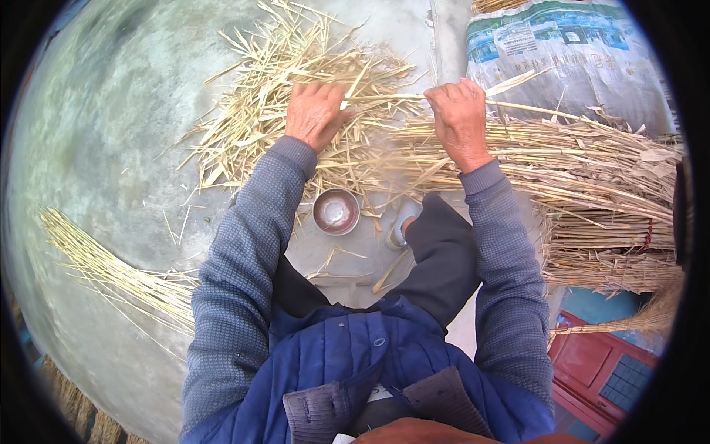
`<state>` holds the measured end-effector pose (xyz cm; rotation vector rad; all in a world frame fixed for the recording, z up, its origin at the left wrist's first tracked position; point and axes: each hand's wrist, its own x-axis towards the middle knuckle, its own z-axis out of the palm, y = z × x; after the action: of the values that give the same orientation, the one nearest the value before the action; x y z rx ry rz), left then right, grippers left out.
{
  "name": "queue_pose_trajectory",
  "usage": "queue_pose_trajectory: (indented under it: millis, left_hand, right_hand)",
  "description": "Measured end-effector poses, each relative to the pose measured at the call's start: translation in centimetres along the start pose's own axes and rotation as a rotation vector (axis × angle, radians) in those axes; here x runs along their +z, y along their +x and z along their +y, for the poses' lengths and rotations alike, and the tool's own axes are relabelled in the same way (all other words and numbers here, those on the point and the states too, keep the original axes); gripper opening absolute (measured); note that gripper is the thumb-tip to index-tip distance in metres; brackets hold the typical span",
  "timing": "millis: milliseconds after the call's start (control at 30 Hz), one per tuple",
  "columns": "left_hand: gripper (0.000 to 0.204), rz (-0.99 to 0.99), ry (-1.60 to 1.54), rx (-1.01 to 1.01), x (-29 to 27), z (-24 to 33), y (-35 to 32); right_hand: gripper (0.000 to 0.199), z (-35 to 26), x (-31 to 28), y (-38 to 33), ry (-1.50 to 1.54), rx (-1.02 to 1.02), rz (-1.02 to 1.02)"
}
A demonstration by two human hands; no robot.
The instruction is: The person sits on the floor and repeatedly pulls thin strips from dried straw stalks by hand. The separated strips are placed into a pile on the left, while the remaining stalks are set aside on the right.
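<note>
Over a heap of dry straw-coloured husks [251, 111], both my arms reach forward. A long thin dry stalk [536, 109] runs crosswise between my hands and out to the right, with a pale leaf [518, 80] beside it. My right hand [458, 122] is closed around the stalk, knuckles up. At the stalk's left end, my left hand [316, 115] has its fingers curled over it; the thumb sticks out and the grip itself is partly hidden. A large bundle of unstripped stalks [592, 163] lies just beyond my right wrist.
Between my knees and the heap stands a small metal bowl [336, 212]. Cleaned stalks [118, 270] lie on the concrete floor [111, 140] at left. A printed white sack [562, 63] is at far right, above more tied bundles [606, 231]. A red door [606, 362] shows lower right.
</note>
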<state>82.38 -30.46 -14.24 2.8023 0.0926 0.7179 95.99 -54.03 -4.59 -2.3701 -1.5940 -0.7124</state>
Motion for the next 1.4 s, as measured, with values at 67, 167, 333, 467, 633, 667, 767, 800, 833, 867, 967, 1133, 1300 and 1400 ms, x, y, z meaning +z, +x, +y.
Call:
queue_pose_trajectory:
  millis: [67, 167, 333, 467, 633, 667, 767, 800, 833, 867, 967, 1133, 1300, 1400]
  left_hand:
    - [0.032, 0.094, -0.072, 0.056, -0.4, 0.7, 0.1]
    - [0.021, 0.053, -0.138, 0.052, -1.2, 1.3, -0.1]
    - [0.013, 0.077, -0.232, 0.047, -3.0, 0.5, -1.9]
    - [0.012, 0.008, -0.222, 0.025, -4.9, -0.1, -4.0]
    - [0.018, -0.028, -0.218, -0.004, -6.9, -0.5, -6.4]
    - [0.019, -0.014, -0.221, 0.001, -7.2, -0.5, -7.0]
    - [0.016, -0.022, -0.218, -0.007, -8.3, -1.1, -8.5]
    - [0.015, -0.022, -0.213, 0.011, -8.5, -1.3, -9.0]
    - [0.018, -0.077, -0.272, 0.030, -8.8, -1.6, -9.6]
    - [0.019, -0.167, -0.350, 0.007, -9.0, -1.8, -10.2]
    - [0.020, -0.287, -0.467, -0.005, -9.3, -2.8, -12.4]
    - [0.023, -0.608, -0.792, -0.339, -11.2, -3.9, -15.1]
    - [0.035, -0.309, -1.057, -0.239, -16.4, -2.7, -16.5]
    - [0.031, -0.515, -0.824, -0.061, -17.9, -2.0, -17.8]
  right_hand:
    - [0.023, -2.1, -0.5, 0.4, 0.031, -0.022, 0.046]
    - [0.023, -4.8, -1.9, 0.6, 0.052, -0.023, 0.097]
    - [0.022, -10.7, -5.4, -3.6, 0.167, 0.099, 0.264]
    - [0.016, -14.1, -6.3, -10.1, 0.511, 0.797, 0.278]
    - [0.028, -13.4, -6.0, -12.5, 1.011, 1.283, 0.472]
    - [0.029, -13.4, -6.4, -12.3, 1.093, 1.244, 0.437]
    - [0.031, -14.7, -7.5, -10.9, 1.286, 1.094, 0.370]
    - [0.031, -15.4, -7.7, -10.3, 1.264, 1.053, 0.384]
    - [0.031, -16.1, -7.7, -9.8, 1.257, 0.959, 0.406]
    - [0.031, -16.5, -7.6, -9.1, 1.172, 0.973, 0.390]
    - [0.032, -18.1, -7.4, -8.1, 1.128, 1.033, 0.342]
    - [0.030, -21.2, -7.4, -7.6, 1.451, 0.919, 0.512]
    - [0.015, -24.2, -6.7, -7.4, 1.352, 1.213, 0.521]
    - [0.010, -25.7, -6.2, -7.5, 1.292, 1.317, 0.553]
